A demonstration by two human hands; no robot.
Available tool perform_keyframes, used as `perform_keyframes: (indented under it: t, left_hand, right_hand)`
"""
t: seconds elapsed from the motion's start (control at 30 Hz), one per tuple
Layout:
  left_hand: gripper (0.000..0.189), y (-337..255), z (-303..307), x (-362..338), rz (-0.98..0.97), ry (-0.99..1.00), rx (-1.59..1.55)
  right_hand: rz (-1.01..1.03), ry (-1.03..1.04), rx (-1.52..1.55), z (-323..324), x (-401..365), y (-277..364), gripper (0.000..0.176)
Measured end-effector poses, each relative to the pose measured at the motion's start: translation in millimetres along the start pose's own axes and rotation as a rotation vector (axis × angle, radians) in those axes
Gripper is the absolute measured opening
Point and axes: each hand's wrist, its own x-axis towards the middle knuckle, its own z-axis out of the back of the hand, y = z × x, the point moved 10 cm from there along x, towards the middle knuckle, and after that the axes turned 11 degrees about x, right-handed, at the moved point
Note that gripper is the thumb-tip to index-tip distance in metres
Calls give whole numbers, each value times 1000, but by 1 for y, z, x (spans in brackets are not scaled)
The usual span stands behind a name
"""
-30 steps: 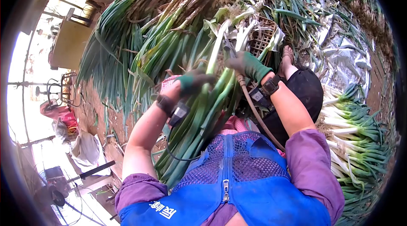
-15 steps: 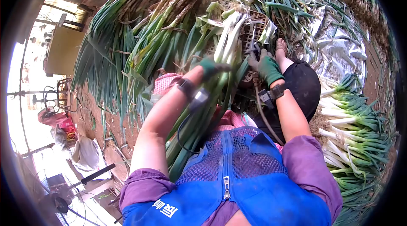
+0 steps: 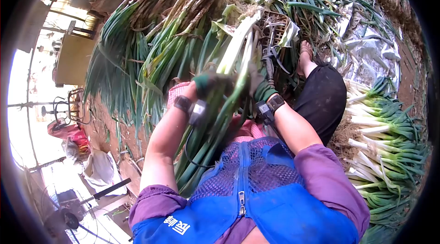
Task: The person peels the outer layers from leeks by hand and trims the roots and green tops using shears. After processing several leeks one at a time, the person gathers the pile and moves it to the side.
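Several long green onions (image 3: 243, 38) lie slantwise in front of me, white ends up and leaves running down past my left side. My left hand (image 3: 211, 83), in a green glove, is closed around their stalks, its fingers blurred. My right hand (image 3: 262, 87), gloved too, is close against the stalks from the other side; motion smears its fingers, and I cannot tell whether they grip. Just beyond the right hand, a blow gun (image 3: 271, 58) with a long metal nozzle rests against a plastic crate (image 3: 277, 24).
A big heap of untrimmed green onions (image 3: 119, 56) spreads ahead to the left. Cleaned ones (image 3: 376, 129) lie in a row at the right beside my bent leg (image 3: 323, 90). Peeled leaves and a white sheet (image 3: 371, 54) cover the ground at upper right. A fan (image 3: 68, 219) stands lower left.
My right hand has let go of the blow gun and moved left to the onion stalks. My left hand has shifted slightly left and down, and the onions' white ends have spread apart.
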Motion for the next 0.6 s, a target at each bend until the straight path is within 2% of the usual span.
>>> perform_keyframes:
  t: [0.03, 0.07, 0.1, 0.17, 0.2, 0.23, 0.27, 0.3, 0.4, 0.47, 0.53, 0.6]
  left_hand:
    - [23, 1, 7, 3, -189, -38, 290]
    - [25, 2, 4, -11, -20, -80, 99]
    - [27, -13, 2, -26, -1, -121, 54]
    - [31, -40, 3, -51, -21, -232, 58]
    - [35, -25, 10, -43, -65, -187, -31]
    - [36, -32, 15, -53, -102, -190, 7]
    - [37, -45, 16, -66, -142, -195, 47]
    - [32, -44, 11, -74, -43, -153, -205]
    - [35, -62, 13, -99, -114, -211, -287]
    - [40, -79, 18, -103, -339, -258, 25]
    - [45, -91, 9, -112, -415, -150, -80]
    - [49, -126, -39, -147, -300, 135, -596]
  right_hand:
    - [67, -7, 1, 4, 9, -10, 43]
    - [27, -22, 188, 0, 4, 10, 43]
    - [-49, -56, 456, -10, -12, 45, 42]
    - [-85, -106, 717, -26, -31, 115, 42]
    - [-64, -205, 557, -26, -40, 144, 41]
    - [84, -172, 571, -26, -26, 142, 41]
    - [107, -208, 525, -25, -32, 167, 41]
    - [132, -244, 478, -22, -41, 193, 40]
    - [226, -127, 592, -30, -44, 236, 35]
    - [253, -42, 549, -46, -49, 264, 30]
    - [290, -87, 496, -51, -66, 293, 28]
    - [310, -127, 557, -52, -76, 309, 29]
